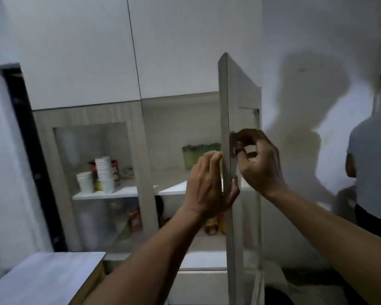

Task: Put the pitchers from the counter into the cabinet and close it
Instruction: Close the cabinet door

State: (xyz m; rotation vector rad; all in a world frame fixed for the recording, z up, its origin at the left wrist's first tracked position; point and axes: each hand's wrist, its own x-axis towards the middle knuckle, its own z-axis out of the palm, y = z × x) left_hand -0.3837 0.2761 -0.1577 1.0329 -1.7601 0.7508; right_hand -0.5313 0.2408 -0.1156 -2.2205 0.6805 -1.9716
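Observation:
The cabinet (141, 137) stands ahead with its right glass door (226, 119) swung out toward me, seen nearly edge-on. My left hand (207, 186) grips the door's front edge, fingers on the near face and thumb behind it. My right hand (260, 159) is on the other side of the door, fingers curled near the glass; whether it touches the door is unclear. No pitcher is in view. The left cabinet door (90, 172) is closed.
Stacked white cups (103, 172) and a white tub (85, 181) sit on the middle shelf (128, 191); a green container (194, 155) stands further right. Jars and packets fill the shelf below. A counter corner (42, 278) lies at lower left. A person in a grey shirt (374, 168) stands at the right.

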